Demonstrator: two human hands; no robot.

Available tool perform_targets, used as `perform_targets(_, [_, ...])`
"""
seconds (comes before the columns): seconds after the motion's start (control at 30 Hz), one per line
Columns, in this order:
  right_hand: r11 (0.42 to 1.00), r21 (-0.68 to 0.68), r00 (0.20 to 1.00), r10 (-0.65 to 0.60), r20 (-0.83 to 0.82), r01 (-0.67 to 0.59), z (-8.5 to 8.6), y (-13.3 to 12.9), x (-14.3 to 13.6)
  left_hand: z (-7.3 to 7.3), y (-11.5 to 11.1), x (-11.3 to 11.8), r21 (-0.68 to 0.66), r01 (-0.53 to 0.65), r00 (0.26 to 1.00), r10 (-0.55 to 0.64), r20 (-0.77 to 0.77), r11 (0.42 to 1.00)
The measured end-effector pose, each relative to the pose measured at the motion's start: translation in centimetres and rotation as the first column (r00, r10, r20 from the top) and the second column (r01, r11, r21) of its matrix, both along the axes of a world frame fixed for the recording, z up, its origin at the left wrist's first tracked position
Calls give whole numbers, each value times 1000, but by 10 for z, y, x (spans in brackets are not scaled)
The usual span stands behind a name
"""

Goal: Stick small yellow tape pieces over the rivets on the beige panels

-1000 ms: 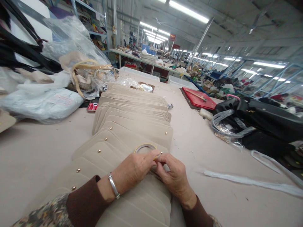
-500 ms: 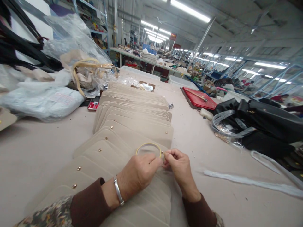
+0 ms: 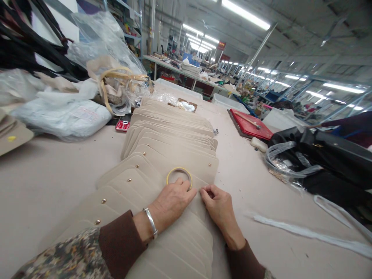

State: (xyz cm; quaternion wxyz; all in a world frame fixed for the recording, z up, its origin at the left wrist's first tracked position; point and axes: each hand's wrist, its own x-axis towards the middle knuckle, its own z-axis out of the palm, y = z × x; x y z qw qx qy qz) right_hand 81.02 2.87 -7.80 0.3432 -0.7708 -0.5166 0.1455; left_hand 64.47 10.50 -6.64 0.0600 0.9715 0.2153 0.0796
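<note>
Overlapping beige panels (image 3: 174, 149) run up the middle, several with small brass-coloured studs (image 3: 137, 166) near their edges. My left hand (image 3: 173, 197), with a silver bracelet at the wrist, is closed on a thin yellow tape roll (image 3: 179, 169) above the panels. Just right of it, at the panels' right edge, my right hand (image 3: 217, 199) has thumb and index finger pinched together. Whatever may be between those fingertips is too small to make out.
On the left lie plastic-wrapped packages (image 3: 65, 116) and a red card (image 3: 122, 124). A red board (image 3: 251, 126) bearing a hammer, black bags (image 3: 328, 159) and a white strip (image 3: 302, 230) are at the right. Shelves and worktables stand behind.
The view has shifted slightly, moving the surroundings rightward. My hands have moved a little apart, and the tape roll has moved left relative to the panels with my left hand.
</note>
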Motion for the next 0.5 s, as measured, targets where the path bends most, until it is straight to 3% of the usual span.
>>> perform_targets(0.13, [1000,-25,993,-12,118,15,-2,4,-2,-1,1,-1,-17,-13,1000,13,-7,1000])
perform_targets(0.3, [994,-60,986,-81,143,91,-3,6,1,-1,1,-2,-21,-36,999,36,-8,999])
perform_targets(0.37, [989,-52,987,-136,87,141,-3,3,3,0,1,-2,-23,-35,999,34,-18,999])
perform_targets(0.5, [988,-83,964,-148,-219,133,-6,-8,6,0,2,-3,-17,-27,1000,27,-15,1000])
